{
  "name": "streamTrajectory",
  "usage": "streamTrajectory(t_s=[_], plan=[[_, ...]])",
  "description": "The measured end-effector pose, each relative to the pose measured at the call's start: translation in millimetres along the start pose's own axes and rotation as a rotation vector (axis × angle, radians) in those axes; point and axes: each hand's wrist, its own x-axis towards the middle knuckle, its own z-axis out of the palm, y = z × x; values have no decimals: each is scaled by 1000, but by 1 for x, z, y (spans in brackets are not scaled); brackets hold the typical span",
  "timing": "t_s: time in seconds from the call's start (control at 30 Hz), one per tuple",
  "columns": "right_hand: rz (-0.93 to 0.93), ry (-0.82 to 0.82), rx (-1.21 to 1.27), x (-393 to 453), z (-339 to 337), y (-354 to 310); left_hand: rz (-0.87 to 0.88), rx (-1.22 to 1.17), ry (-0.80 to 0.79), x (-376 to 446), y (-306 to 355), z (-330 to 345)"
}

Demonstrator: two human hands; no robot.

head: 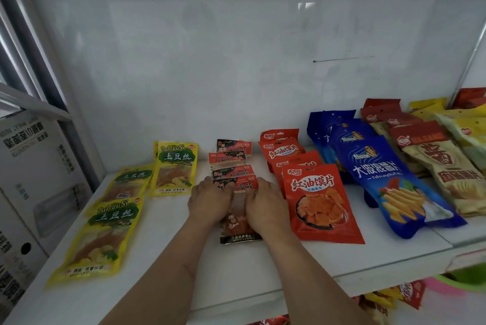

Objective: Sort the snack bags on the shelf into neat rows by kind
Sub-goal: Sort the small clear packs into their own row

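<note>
**Hands flat on the middle row**

Left to right on white shelf (263,266): yellow plastic potato-shred bags (105,232); small red-and-black snack packets (232,180), pressed by left hand (210,199) and right hand (265,202), fingers seemingly extended; glossy red bags (318,203); blue chip bags (389,182).

Yellow bags (101,230) with green labels at lower left; small red-and-black bags (234,166) at centre; bright red bags (319,201) with white lettering; blue bags (389,180) picturing yellow fries; beige bags (444,172) with dark red tops at right; white shelf (263,266)
</note>
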Motion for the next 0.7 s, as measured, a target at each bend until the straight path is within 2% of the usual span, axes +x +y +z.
streamTrajectory(t_s=[0.43, 0.7], plan=[[-14, 31, 16, -2, -2, 2, 27, -13, 19, 21, -4, 9], [-12, 66, -119, -5, 1, 1, 62, 25, 6, 21, 0, 16]])
